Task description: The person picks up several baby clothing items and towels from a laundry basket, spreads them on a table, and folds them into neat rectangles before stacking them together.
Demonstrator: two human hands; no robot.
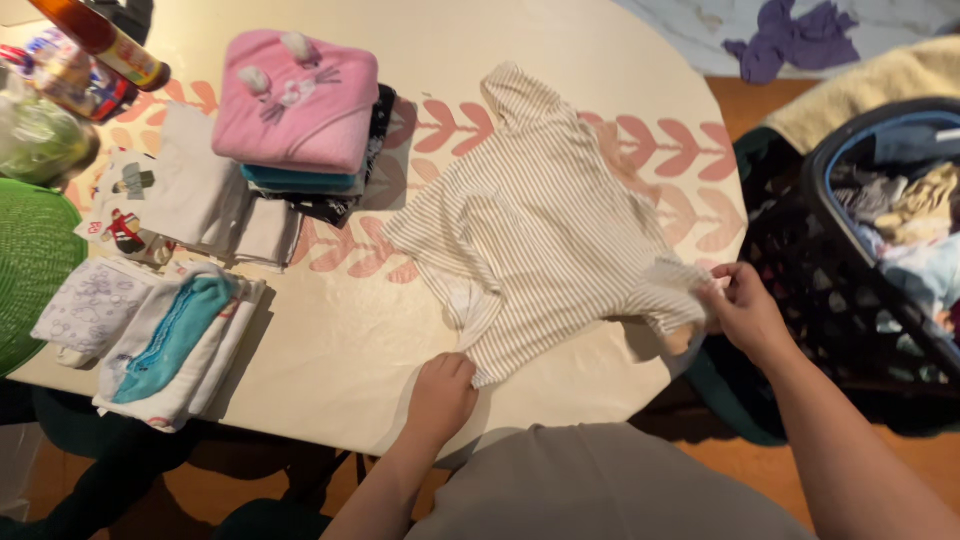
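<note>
Striped top (540, 230) on cream table (330, 350)

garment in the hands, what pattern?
Striped garment: thin grey-brown stripes on white, clearest in the head view.

Place: I read this as a home, at a dining table turned laundry spot.
Table: I see an oval cream table (330, 350) with a pink leaf runner (660, 140).
Laundry: folded stacks sit at my left, a pink towel (295, 95) on top of one, small cloths (175, 335) beside it.
Basket: a black laundry basket (800, 290) full of mixed clothes stands on the floor at my right.
Household bits: bottles (100, 45) and a green mat (30, 260) crowd the far left edge.
Floor: orange-brown floor (740, 100), with a purple garment (790, 40) lying beyond the table.
</note>
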